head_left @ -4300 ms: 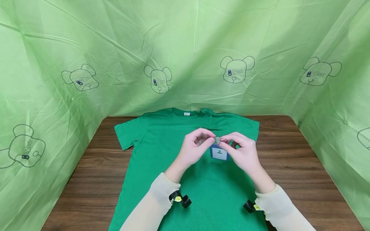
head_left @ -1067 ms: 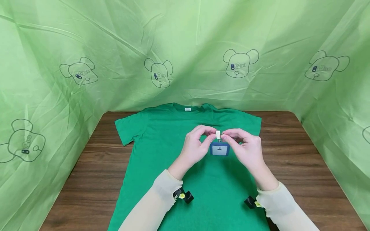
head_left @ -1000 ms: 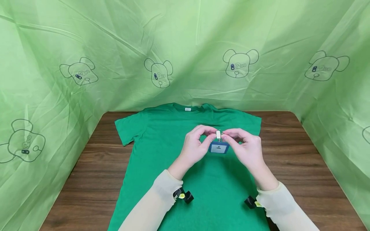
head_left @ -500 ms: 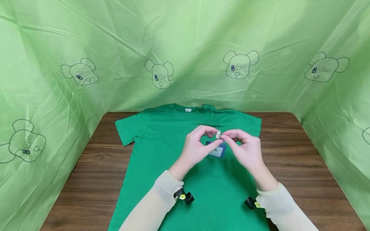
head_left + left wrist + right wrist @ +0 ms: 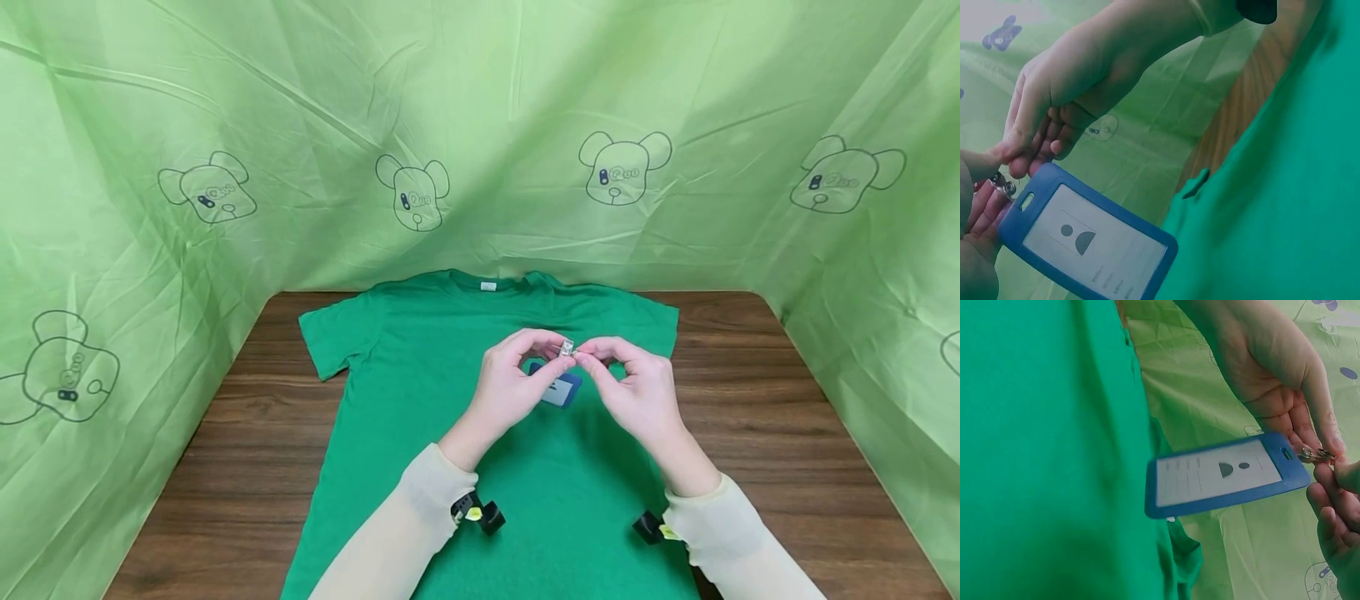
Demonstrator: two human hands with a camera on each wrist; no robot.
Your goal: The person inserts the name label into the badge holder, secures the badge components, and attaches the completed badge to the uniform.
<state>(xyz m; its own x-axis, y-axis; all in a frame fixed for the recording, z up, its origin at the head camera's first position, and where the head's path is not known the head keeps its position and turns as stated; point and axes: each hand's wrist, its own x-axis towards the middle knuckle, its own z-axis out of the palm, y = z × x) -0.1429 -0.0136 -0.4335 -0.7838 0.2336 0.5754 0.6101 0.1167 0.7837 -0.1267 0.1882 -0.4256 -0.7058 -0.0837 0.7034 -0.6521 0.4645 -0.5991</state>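
A blue-framed ID badge holder (image 5: 558,392) hangs tilted by its small metal badge clip (image 5: 567,347) over a green T-shirt (image 5: 450,400) spread on the table. Thumb and fingertips of my left hand (image 5: 513,371) pinch the clip from the left. From the other side, my right hand (image 5: 630,383) pinches it too, the fingertips of both hands nearly meeting. Seen from the left wrist, the badge holder (image 5: 1094,234) shows a white card with a person icon, and metal fittings (image 5: 1004,184) sit by its slot. Fingers partly hide the clip.
The brown wood-grain table (image 5: 780,433) shows on both sides of the shirt. Light green cloth (image 5: 510,150) printed with bear heads closes off the back and sides. A black camera (image 5: 491,518) sits on the left wrist, another camera (image 5: 647,527) on the right.
The badge holder hung nearly straight a second ago; now it has swung left and tilted. The clip has been turned between the fingertips, and the left thumb has shifted right along it.
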